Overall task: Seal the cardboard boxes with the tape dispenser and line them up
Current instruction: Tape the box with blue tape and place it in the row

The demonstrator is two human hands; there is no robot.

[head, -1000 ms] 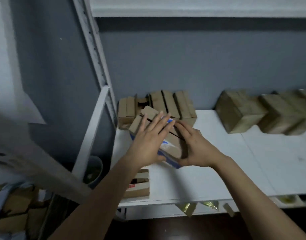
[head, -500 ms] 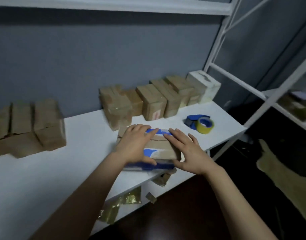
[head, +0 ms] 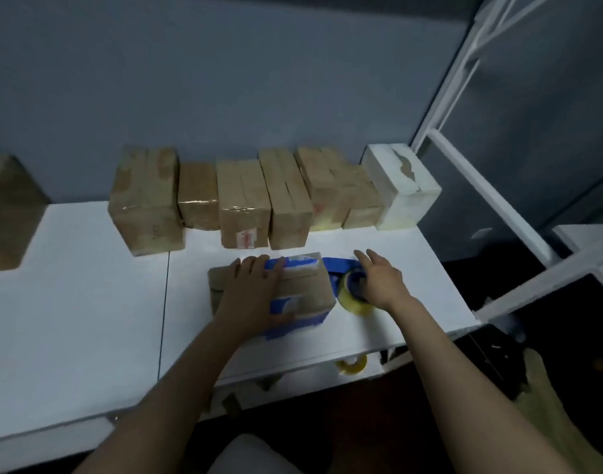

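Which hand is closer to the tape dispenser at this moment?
Right. The right hand is over the tape dispenser, perhaps touching its roll; the left hand lies on the cardboard box left of it.

Dim, bluish light; soft blur, warped edges.

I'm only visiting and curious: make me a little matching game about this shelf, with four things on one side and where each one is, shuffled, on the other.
Things
1. left hand
2. right hand
3. white box
4. loose tape roll

Places
A. right end of the back row of boxes
B. below the front edge of the shelf
C. flat on the blue-taped box
D. over the tape dispenser

Pairs: 1-C, 2-D, 3-A, 4-B
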